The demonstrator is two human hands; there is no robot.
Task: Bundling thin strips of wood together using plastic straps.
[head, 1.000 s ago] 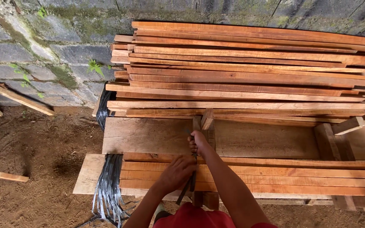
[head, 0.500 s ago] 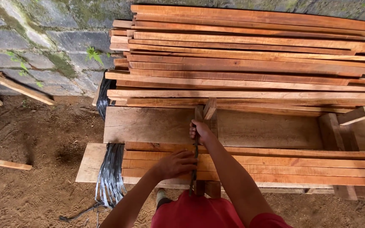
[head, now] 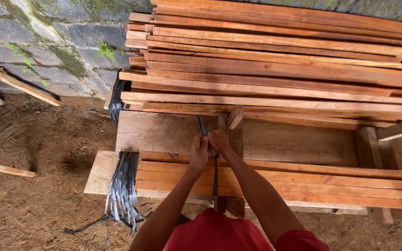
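Over the near bundle of planks (head: 280,186) my two hands meet, just this side of the wide board (head: 164,132). My left hand (head: 198,153) is clenched around the dark strap (head: 215,179), its free end poking up and away from my fist toward the far stack of planks (head: 275,60). My right hand (head: 219,141) grips the same strap, touching the left. The strap's long axis runs near to far, crosswise over the planks, straight down toward my red shirt (head: 215,232). Both hands sit equally close to it.

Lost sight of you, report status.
Left hand and right hand both gripping dark plastic strap across small bundle of reddish wooden slats. Nothing in the way.
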